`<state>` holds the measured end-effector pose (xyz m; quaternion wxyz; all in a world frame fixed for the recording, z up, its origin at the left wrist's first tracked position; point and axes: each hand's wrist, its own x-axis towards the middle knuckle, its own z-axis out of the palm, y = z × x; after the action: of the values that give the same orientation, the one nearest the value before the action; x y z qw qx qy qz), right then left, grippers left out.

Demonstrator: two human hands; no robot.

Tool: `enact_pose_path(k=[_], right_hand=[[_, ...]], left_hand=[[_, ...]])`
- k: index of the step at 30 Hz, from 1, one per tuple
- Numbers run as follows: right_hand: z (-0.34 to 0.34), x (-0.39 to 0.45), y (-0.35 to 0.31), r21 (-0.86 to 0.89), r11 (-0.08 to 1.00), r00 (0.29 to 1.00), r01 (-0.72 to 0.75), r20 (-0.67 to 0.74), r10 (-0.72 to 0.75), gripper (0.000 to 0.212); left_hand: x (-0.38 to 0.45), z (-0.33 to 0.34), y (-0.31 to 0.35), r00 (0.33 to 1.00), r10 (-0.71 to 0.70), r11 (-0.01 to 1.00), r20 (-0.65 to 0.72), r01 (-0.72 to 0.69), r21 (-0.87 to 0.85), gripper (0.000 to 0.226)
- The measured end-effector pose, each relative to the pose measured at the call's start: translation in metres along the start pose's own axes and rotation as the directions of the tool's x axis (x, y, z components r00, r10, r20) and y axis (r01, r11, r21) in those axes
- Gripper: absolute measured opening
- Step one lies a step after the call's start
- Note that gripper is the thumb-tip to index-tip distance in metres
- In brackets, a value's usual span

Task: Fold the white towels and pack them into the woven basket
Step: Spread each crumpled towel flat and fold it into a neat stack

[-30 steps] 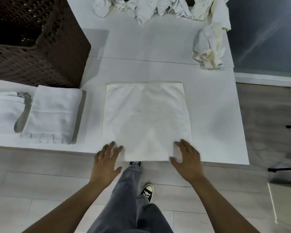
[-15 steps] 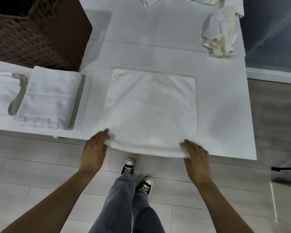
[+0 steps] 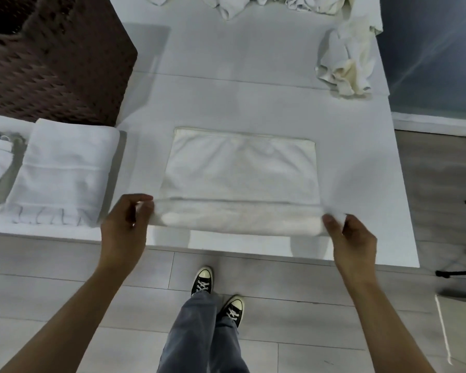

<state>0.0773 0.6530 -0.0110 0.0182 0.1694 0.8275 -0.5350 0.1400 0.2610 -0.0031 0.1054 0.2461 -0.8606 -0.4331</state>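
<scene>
1. Counted: one basket (image 3: 57, 63), two folded towels (image 3: 62, 173) left of centre (the far-left one cut off by the frame), one crumpled towel (image 3: 345, 63) far right, a heap (image 3: 253, 4) at the far edge.
2. Towel (image 3: 240, 170) lay flat mid-table (image 3: 361, 157), near edge lifted and rolled over.
3. Left hand (image 3: 124, 227) and right hand (image 3: 353, 238) pinched that fold's ends, thumbs on top.
4. Bare table showed either side; fold sat near the front edge.

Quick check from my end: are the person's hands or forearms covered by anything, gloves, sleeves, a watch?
Nothing is worn on either. The left hand and right hand are bare, with no gloves, and no rings show on the fingers. Both forearms are bare as far as the bottom edge of the picture: no sleeves, watch or wristband in view.
</scene>
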Motion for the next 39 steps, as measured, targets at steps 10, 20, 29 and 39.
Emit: enact_pose_path(k=[10,20,29,39], right_hand=[[0.038,0.092,-0.041,0.031,0.988,0.983,0.152,-0.112,-0.148,0.015],[0.068,0.177,-0.039,-0.158,0.985,0.994,0.07,-0.067,-0.081,0.039],[0.095,0.172,-0.013,-0.589,0.713,0.876,0.38,-0.018,-0.482,0.049],[0.126,0.152,0.021,-0.57,0.441,0.709,0.693,0.429,-0.559,0.047]], left_hand=[[0.106,0.041,0.039,0.98,0.038,0.998,-0.193,-0.048,-0.051,0.017],[0.182,0.087,0.044,0.991,-0.001,0.999,-0.137,-0.006,-0.048,0.013],[0.155,0.124,0.024,0.895,0.439,0.785,0.073,-0.422,0.453,0.041],[0.052,0.155,-0.008,0.822,0.396,0.571,0.409,-0.57,0.591,0.05]])
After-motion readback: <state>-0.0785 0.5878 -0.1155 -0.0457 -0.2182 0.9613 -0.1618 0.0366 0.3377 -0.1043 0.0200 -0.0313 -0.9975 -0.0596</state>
